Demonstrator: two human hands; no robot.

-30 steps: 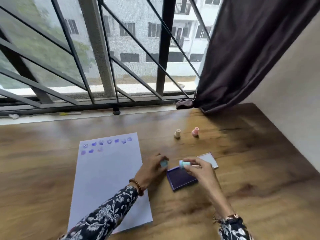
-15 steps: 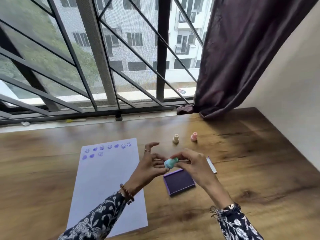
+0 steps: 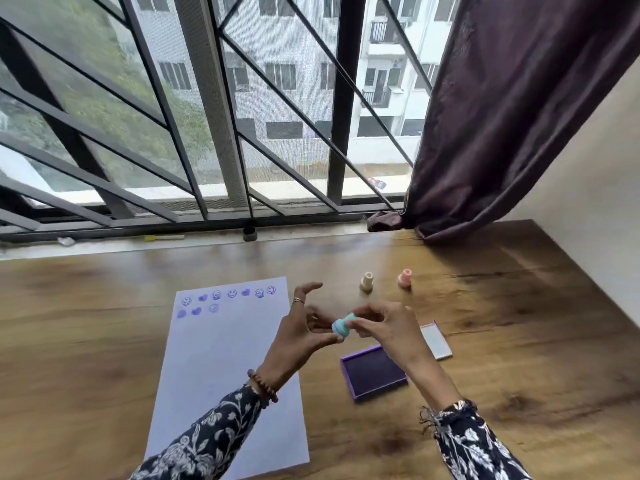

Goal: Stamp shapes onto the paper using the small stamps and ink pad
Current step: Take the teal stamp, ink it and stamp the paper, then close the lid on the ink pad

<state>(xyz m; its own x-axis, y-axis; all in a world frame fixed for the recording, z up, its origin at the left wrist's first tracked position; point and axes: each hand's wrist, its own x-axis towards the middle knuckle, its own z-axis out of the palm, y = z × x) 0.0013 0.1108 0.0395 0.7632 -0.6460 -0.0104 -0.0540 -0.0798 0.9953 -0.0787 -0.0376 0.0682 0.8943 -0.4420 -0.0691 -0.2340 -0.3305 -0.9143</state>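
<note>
From my remote seat I count ten purple marks at the top of the white rectangular sheet of paper [image 3: 221,368]: a full row of smiley faces and hearts, then three more beginning a second row, so I judge the stamping well started, with most of the sheet below still blank and waiting. Both hands are raised together above the wood-grain tabletop [image 3: 519,341], between the paper and the ink. The small turquoise plastic stamp [image 3: 343,325], a stubby rounded barrel lying on its side, is pinched at one end by the right hand [image 3: 384,329], while the left hand [image 3: 299,336] touches its other end with thumb and fingertips, the remaining fingers spread loose; I cannot tell whether a cap is coming off or going on. Just below the right wrist sits the square purple ink pad [image 3: 372,372], open, its dark felt face matte inside a glossier plastic rim, with what I take for its flat pale lid [image 3: 436,341] lying beside it. Farther back stand two more small stamps, well apart from the hands: a cream one [image 3: 366,281] and a pink one [image 3: 404,278], both upright and smooth like little moulded bottles, apparently untouched for now.
</note>
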